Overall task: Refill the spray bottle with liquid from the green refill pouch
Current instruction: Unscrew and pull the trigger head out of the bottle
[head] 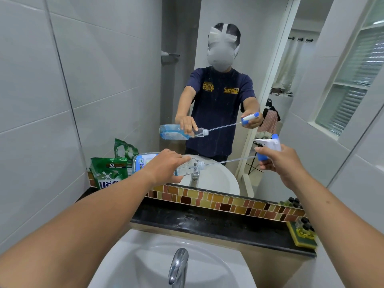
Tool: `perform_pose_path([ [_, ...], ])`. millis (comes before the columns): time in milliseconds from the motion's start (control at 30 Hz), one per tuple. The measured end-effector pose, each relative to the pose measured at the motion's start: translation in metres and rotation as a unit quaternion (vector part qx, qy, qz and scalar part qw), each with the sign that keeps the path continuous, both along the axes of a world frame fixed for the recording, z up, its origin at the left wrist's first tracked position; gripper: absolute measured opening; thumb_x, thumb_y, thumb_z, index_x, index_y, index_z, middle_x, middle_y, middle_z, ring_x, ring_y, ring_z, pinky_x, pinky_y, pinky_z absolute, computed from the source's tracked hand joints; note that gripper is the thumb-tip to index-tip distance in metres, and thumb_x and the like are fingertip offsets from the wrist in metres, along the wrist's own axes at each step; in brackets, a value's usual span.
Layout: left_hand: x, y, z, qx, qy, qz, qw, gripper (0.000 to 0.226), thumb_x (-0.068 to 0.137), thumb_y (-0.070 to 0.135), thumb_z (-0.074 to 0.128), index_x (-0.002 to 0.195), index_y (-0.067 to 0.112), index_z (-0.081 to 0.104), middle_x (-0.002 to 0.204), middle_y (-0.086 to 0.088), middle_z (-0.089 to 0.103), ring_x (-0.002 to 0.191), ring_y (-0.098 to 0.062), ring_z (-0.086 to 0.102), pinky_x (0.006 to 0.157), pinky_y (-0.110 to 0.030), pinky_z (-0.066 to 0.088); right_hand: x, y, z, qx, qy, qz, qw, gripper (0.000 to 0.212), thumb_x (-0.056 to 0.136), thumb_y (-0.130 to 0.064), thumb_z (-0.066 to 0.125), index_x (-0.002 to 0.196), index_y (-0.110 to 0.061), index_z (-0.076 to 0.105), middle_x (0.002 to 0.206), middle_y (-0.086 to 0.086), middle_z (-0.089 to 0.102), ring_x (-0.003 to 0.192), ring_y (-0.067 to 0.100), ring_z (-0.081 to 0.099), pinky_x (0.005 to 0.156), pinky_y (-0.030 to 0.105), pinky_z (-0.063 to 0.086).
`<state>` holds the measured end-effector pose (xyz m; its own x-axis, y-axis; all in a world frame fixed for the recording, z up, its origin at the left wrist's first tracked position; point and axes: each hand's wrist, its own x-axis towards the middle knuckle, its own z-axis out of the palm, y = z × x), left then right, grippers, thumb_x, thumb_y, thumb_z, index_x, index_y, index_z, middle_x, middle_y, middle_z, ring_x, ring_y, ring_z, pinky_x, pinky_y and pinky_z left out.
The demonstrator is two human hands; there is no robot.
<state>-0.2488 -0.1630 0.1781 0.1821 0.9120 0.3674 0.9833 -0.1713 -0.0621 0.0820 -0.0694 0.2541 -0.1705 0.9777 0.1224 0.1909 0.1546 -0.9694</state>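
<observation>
Above the white sink [133, 254], the left hand [166, 166] is gripping the spray bottle [188, 166] and the right hand [278, 161] the trigger head [269, 146]; behind the sink a black ledge [207, 223] is running under the mirror [228, 59], the green refill pouch [109, 173] standing at its left end.

The clear spray bottle [188, 166] lies tilted near horizontal in mid-air, neck toward 3 o'clock, uncapped, blue liquid pooled at its base. Its white-and-blue trigger head [268, 149] is drawn out, dip tube still entering the neck. The green refill pouch [109, 173] stands at 9 o'clock on the bench.

Bare forearms; mirror shows a navy short-sleeved shirt [218, 113] with yellow emblems.
</observation>
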Motion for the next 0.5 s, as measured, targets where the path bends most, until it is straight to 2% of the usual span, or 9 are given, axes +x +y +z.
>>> perform_pose_path([
  [300,0.0000,0.0049,-0.0043,0.001,-0.006,-0.001,1.000,0.069,0.090,0.045,0.066,0.151,0.028,0.038,0.134,0.006,0.061,0.116,-0.014,0.051,0.101,-0.029,0.035,-0.0003,0.0014,0.0002,-0.006,-0.004,-0.007,1.000,0.047,0.083,-0.026,0.078,0.121,-0.006,0.058,0.082,0.015,0.066,0.065,0.026,0.064,0.078,0.045,0.060],
  [500,0.0026,0.0072,-0.0055,-0.010,-0.019,0.006,1.000,0.069,0.090,0.045,0.066,0.151,0.028,0.038,0.136,0.005,0.059,0.118,-0.016,0.050,0.103,-0.031,0.037,0.0015,0.0030,-0.0027,-0.003,0.008,-0.009,1.000,0.047,0.083,-0.026,0.078,0.121,-0.006,0.059,0.086,0.016,0.065,0.067,0.028,0.064,0.075,0.042,0.061],
])
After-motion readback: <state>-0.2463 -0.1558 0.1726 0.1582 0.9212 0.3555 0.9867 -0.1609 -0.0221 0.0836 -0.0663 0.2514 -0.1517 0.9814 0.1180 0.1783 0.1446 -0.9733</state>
